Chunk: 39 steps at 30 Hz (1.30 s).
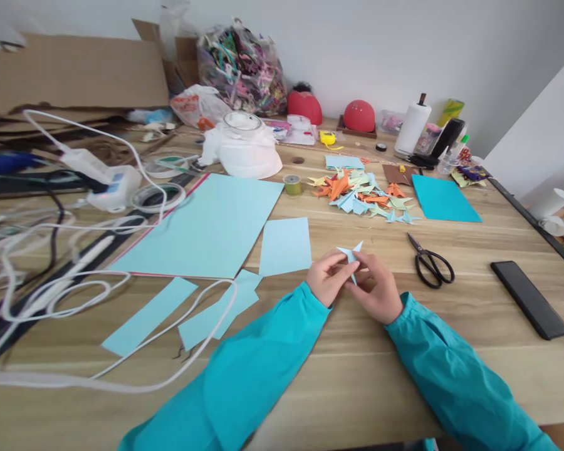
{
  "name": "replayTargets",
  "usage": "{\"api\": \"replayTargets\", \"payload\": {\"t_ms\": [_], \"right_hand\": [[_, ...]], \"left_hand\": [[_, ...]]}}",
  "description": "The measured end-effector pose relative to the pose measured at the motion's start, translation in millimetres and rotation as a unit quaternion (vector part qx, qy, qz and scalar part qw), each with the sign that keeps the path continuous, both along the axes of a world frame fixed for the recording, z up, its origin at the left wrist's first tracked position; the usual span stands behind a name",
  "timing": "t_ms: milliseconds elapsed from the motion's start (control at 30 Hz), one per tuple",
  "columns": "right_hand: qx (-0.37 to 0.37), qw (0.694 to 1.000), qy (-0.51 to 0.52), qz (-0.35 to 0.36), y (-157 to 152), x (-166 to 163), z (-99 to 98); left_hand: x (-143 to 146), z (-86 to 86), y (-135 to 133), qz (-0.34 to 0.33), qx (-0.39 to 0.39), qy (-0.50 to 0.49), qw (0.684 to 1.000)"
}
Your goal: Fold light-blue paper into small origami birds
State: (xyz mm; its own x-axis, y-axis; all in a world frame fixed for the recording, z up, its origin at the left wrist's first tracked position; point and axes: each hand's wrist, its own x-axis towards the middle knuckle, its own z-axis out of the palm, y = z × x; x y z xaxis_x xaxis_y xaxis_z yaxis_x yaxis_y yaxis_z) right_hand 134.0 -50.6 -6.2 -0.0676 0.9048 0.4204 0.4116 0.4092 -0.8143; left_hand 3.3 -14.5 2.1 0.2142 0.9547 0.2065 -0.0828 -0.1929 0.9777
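Note:
A small light-blue origami crane (pixel 350 254) is pinched between my two hands above the wooden table. My left hand (pixel 329 275) grips it from the left with thumb and fingers, while my right hand (pixel 376 287) holds its right side. Its narrow points stick up and down past my fingertips; part of it is hidden by them. Just left of my hands lies a square light-blue sheet (pixel 286 246). Beyond them spreads a pile of folded paper cranes (pixel 352 193) in orange, pale green, yellow and blue.
Black-handled scissors (pixel 430 260) and a black phone (pixel 530 299) lie to the right. At left are a large light-blue sheet (pixel 202 225), cut paper strips (pixel 150 315) and tangled white cables (pixel 98 285). A spool (pixel 292 185) and a bright blue sheet (pixel 445 198) sit farther back.

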Motion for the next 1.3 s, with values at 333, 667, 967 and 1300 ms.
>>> {"api": "replayTargets", "payload": {"t_ms": [333, 667, 967, 1300], "right_hand": [[-0.028, 0.986, 0.144, -0.076, 2, 3, -3.0], [-0.047, 0.991, 0.118, -0.04, 8, 9, -1.2], [0.052, 0.997, 0.017, -0.048, 2, 8, 3.0], [-0.015, 0.996, 0.077, -0.037, 6, 9, 0.3]], "left_hand": [[-7, -12.3, 18, 0.072, -0.036, -0.001, 0.997], [-8, -8.9, 15, -0.015, -0.023, 0.018, 0.999], [-12, -8.6, 14, -0.01, 0.223, 0.048, 0.974], [-11, -8.2, 15, -0.024, 0.101, 0.044, 0.994]]}}
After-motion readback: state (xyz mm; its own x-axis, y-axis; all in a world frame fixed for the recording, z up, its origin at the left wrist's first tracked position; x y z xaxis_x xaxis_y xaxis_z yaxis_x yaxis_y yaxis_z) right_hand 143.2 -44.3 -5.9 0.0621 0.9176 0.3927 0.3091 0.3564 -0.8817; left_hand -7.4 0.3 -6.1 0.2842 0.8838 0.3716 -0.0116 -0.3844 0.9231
